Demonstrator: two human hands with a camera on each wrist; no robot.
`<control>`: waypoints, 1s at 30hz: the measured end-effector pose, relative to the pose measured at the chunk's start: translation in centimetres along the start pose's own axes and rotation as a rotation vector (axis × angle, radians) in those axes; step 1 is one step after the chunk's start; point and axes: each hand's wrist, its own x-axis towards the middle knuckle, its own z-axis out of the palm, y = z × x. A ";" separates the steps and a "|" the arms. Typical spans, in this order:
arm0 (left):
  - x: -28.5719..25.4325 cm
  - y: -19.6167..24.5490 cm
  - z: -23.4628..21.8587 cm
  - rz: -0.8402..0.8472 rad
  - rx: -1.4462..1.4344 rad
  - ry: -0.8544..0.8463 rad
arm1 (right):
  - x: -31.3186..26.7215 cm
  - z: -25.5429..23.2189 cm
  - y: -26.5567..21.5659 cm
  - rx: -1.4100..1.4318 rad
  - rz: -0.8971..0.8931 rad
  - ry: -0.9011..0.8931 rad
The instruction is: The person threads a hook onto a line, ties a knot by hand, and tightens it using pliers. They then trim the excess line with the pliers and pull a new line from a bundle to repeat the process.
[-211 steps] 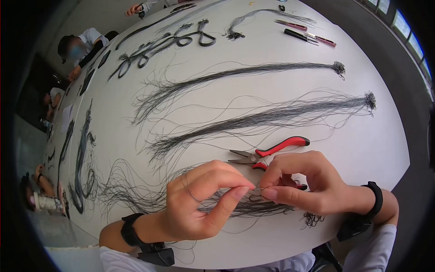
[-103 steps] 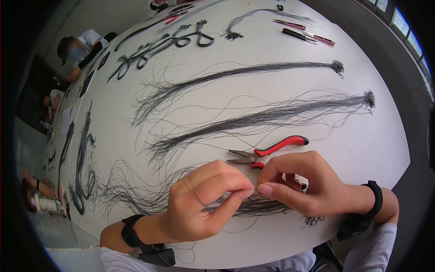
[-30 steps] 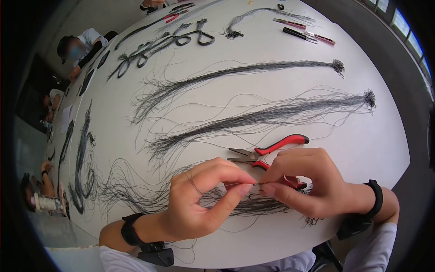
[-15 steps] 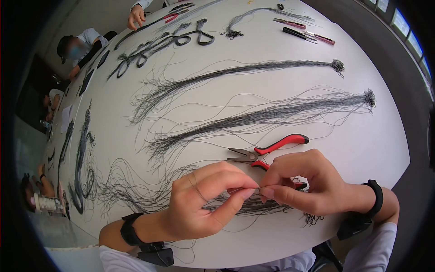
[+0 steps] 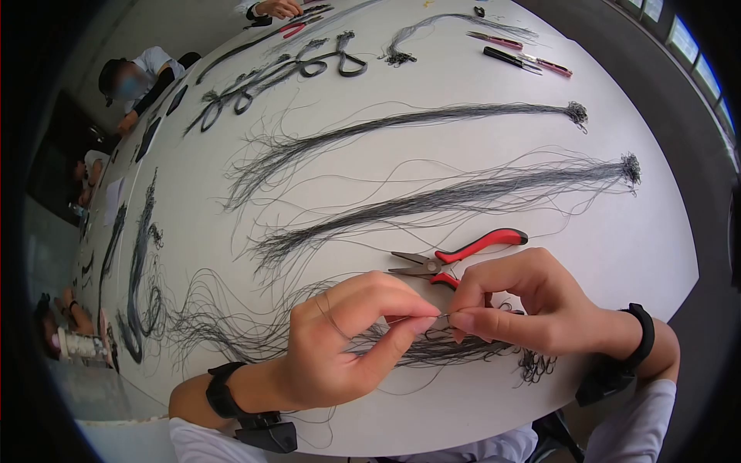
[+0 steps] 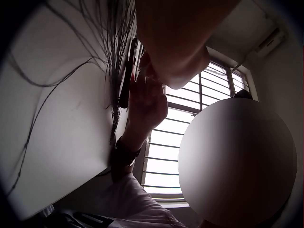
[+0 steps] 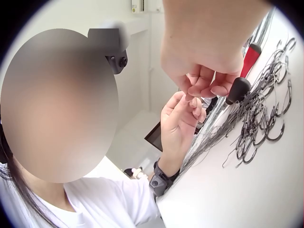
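In the head view my left hand (image 5: 347, 336) pinches a thin dark fishing line between thumb and forefinger; a loop of it crosses the backs of the fingers. My right hand (image 5: 532, 309) pinches the line too, its fingertips close to the left ones, with only a short stretch showing between. I cannot tell whether a hook is hidden in the right fingers. Under both hands lies a bundle of dark lines (image 5: 455, 352), ending on the right in black fish hooks (image 7: 266, 121). Red-and-black pliers (image 5: 428, 267) lie with jaws apart, just beyond the hands, partly covered by the right one.
Two line bundles (image 5: 455, 116) (image 5: 463, 194) with hook clusters at their right ends stretch across the white table. Looped bundles (image 5: 312, 68) lie farther back. Pink- and black-handled tools (image 5: 513, 58) are at the back right. Other people sit around the far and left sides.
My right hand has shifted slightly up and right, so more of the hooks beneath shows. The left hand still pinches the line. At the far edge another person's hand has moved.
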 end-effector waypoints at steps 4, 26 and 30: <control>0.0 0.0 -0.1 0.008 0.014 -0.020 | 0.0 0.0 0.1 0.004 0.000 -0.009; -0.1 -0.3 0.4 0.083 0.097 -0.023 | 0.0 0.1 0.6 -0.142 -0.127 -0.016; 0.0 -0.2 0.4 0.101 0.107 -0.031 | 0.1 -0.1 0.6 -0.126 -0.080 -0.054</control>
